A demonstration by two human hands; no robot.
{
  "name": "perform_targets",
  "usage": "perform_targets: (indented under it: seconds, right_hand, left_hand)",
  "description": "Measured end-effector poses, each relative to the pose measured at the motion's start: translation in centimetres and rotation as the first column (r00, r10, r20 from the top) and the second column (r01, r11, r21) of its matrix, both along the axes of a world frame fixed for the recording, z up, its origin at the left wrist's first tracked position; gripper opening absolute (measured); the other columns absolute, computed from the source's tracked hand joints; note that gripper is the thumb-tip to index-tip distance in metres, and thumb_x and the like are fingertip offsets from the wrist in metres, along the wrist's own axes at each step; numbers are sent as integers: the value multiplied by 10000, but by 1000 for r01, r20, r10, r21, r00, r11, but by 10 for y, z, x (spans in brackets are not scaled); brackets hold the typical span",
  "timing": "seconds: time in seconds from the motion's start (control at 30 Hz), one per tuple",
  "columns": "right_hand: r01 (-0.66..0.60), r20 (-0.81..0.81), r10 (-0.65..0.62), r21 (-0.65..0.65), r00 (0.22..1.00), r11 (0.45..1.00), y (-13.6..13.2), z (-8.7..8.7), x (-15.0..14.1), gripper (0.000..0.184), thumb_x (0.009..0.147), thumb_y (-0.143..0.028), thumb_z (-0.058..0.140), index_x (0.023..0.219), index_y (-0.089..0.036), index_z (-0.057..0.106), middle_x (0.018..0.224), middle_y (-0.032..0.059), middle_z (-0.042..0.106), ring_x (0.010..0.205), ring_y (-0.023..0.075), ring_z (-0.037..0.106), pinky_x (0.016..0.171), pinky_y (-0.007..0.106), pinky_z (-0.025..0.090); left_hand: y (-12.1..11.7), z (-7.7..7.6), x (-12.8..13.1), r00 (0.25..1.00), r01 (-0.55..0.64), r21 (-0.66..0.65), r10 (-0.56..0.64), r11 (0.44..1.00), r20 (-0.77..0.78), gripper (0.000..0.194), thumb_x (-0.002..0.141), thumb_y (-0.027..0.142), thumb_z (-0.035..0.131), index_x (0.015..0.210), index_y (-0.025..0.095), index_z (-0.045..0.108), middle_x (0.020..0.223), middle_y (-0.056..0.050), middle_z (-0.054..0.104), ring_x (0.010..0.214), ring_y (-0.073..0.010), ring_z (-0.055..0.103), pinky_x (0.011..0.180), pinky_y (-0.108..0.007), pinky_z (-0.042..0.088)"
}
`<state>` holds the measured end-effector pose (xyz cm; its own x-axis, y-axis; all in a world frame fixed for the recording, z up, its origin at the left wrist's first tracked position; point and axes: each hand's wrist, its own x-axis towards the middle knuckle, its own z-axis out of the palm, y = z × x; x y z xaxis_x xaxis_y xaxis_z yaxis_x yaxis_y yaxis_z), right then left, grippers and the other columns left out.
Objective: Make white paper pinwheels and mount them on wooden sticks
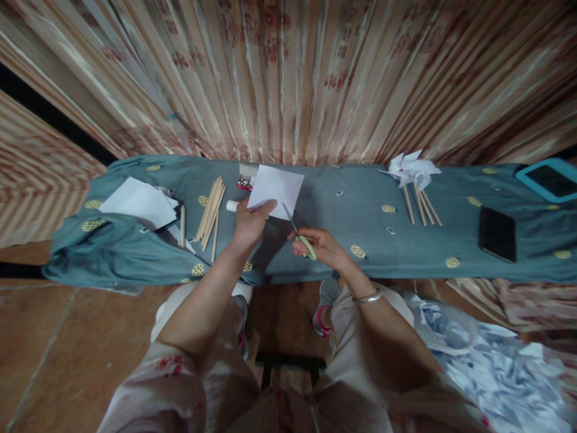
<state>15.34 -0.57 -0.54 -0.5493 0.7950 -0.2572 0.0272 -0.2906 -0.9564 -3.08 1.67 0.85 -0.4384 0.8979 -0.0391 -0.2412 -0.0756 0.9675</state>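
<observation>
My left hand (250, 224) pinches the lower left edge of a white square sheet of paper (276, 185), thumb on top, and holds it above the bench. My right hand (321, 245) grips a pair of scissors (307, 247) with pale green handles. Their blades reach up to the lower edge of the paper, near its bottom corner; I cannot tell how far any cut runs. Just behind the paper sits a small open box with a red and metallic item (244, 182). A white cylinder (232, 205) lies beside my left hand, partly hidden.
Wooden sticks (211, 213) and a stack of white paper (139, 203) lie left on the green cloth (360, 204). To the right are paper pinwheels (413, 170) on sticks, a black phone-like slab (497, 234) and a blue-framed tablet (552, 180). A bag of paper scraps (500, 367) stands lower right.
</observation>
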Motion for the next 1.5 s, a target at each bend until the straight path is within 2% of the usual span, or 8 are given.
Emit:
perform_targets:
  seconds: [0.2,0.53,0.7,0.87,1.0,1.5]
  right_hand:
    - [27,3,-27,-37,1000,999,0,-1,-1,513,562,-508,876,911,-172,709,641,-30,648,593,92,608,573,216,484]
    - [35,0,-35,-20,999,999,1,-3,0,499,547,-466,891,912,-174,718,641,-40,645,584,90,606,585,228,500]
    - [44,-9,-45,-34,999,998,0,0,-1,499,526,-472,895,882,-177,706,612,-53,642,555,81,601,557,216,490]
    - [47,3,-47,4,999,999,1,1,-1,490,554,-491,878,891,-179,706,613,-41,649,565,88,606,548,214,479]
    - [28,14,-28,21,1000,999,1,1,0,490,580,-496,866,912,-173,707,609,-39,646,556,86,595,541,214,475]
    - [53,-12,-53,16,999,998,3,-4,0,492,560,-511,873,886,-182,708,604,-48,632,548,86,600,542,217,488]
  left_hand:
    - [0,0,0,1000,-3,-3,3,1000,11,285,514,255,837,753,141,730,771,-67,735,718,-195,669,668,-283,529]
    - [2,0,-1,1000,-6,8,6,1000,25,318,487,264,845,752,133,727,778,-66,752,694,-185,675,657,-278,530]
    - [0,3,2,1000,6,-1,-6,1000,31,295,485,264,843,720,142,713,725,-48,737,653,-169,656,629,-263,516]
    - [-3,3,5,999,37,-42,-36,998,40,291,457,278,847,668,148,696,664,-38,712,610,-158,625,588,-259,491]
    - [-3,3,6,999,41,-26,-40,999,33,298,451,292,853,655,156,684,642,-21,699,588,-147,604,585,-258,485]
    - [-5,2,9,997,63,-43,-61,997,52,320,456,281,852,704,145,703,690,-34,717,629,-161,626,623,-275,495]
